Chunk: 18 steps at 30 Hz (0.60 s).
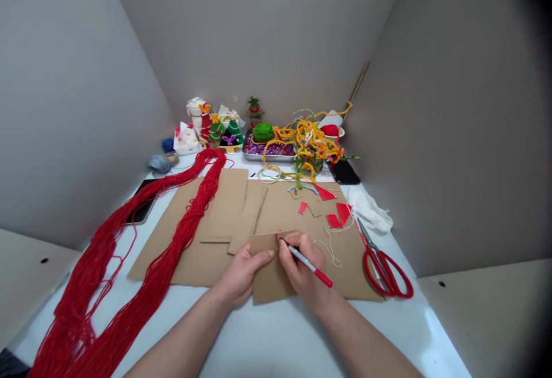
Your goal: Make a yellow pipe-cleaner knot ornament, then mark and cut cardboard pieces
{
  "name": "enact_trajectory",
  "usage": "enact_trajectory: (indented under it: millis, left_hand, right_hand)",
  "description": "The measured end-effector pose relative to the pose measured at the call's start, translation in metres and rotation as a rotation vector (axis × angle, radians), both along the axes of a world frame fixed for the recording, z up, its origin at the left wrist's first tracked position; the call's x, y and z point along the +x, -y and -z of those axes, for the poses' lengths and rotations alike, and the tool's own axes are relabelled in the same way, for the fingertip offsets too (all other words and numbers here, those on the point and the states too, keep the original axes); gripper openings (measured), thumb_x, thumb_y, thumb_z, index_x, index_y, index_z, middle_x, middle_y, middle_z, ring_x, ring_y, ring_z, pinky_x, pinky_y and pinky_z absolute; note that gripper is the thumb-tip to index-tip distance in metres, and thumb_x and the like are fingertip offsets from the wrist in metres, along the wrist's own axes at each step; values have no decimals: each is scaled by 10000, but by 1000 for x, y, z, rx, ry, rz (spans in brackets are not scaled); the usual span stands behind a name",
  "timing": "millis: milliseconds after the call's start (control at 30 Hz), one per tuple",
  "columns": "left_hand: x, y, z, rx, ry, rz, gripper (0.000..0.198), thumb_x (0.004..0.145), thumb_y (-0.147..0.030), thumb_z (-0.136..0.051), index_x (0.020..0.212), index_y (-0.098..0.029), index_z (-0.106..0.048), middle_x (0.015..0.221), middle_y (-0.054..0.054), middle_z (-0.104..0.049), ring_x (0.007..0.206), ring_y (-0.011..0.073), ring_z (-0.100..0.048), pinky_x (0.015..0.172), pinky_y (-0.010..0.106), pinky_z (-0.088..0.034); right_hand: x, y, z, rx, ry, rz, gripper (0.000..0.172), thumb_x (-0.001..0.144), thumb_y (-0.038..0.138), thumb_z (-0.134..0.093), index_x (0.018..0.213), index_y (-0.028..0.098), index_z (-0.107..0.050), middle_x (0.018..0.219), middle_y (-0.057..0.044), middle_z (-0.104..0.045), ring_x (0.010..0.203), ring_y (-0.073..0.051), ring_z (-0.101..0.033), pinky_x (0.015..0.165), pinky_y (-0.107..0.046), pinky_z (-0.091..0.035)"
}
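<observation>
Cardboard piece (pixel 269 268) sits right in front of us, on top of a bigger cardboard sheet (pixel 181 257), near the edge of the white tabletop (pixel 276 338). Our left hand (pixel 241 274) lies on the piece with an open grip, and its fingers are flat on the card. Our right hand (pixel 304 266) has a closed grip on a red marker (pixel 309 263), and the marker's tip touches the card near its top edge. Two long cardboard strips (pixel 224 205) lie past our hands. Small red bits (pixel 338 215) and a thin white string (pixel 332 248) are on the big sheet to our right. Red scissors (pixel 383 268) lie over the sheet's right edge. Long red yarn (pixel 146 251) runs down our left side and over the sheet. Far off, we see a green yarn ball (pixel 263 132) on a metal tray (pixel 267 158) and yellow fuzzy sticks (pixel 308 148)
</observation>
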<state>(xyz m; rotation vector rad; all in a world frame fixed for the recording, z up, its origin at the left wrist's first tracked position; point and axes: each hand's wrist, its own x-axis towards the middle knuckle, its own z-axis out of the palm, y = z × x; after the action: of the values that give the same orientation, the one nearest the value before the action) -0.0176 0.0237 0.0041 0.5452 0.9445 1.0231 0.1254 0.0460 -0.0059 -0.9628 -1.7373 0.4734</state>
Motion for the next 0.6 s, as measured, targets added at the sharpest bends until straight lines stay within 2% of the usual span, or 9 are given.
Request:
enact_trajectory:
  millis: [333, 600]
  left_hand:
    - [0, 0, -3, 20, 3, 11, 280, 729, -249, -698, 966, -120, -620, 847, 97, -718, 727, 199, -664, 696, 305, -496]
    - [0, 1, -2, 21, 5, 11, 361, 717, -249, -709, 1036, -111, -608, 912, 117, -714, 796, 229, -666, 744, 340, -494]
  right_hand:
    - [1, 2, -2, 25, 10, 0, 134, 838, 115, -533, 841, 220, -449, 763, -19, -598, 687, -144, -596, 613, -268, -470]
    - [2, 2, -1, 15, 7, -12, 141, 834, 109, -532, 834, 219, -445, 758, -17, -586, 685, -145, -588, 616, -270, -468]
